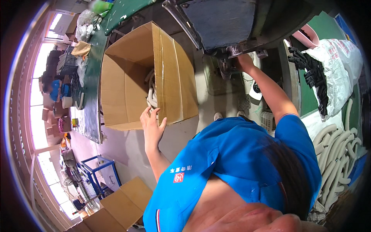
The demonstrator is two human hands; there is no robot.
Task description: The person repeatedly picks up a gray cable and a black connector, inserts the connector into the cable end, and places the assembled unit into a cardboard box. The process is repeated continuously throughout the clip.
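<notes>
My left hand [154,125] is raised at the front edge of an open cardboard box [176,81], fingers spread and nothing in them. Inside the box lie several off-white curved tubes [151,92], partly hidden by its wall. On the other side, my right arm stretches forward to a dark machine [220,23]. There my right hand [244,62] is up against the metal fitting [231,52] below the machine's flat plate. Its fingers are hidden behind that fitting, so their grip does not show.
At the right, a heap of off-white curved tubes [332,154] lies beside a white sack [338,73] and black parts [311,73]. A green table [92,77] runs along the left. Behind my left arm stand a blue metal frame [98,172] and another cardboard box [123,201].
</notes>
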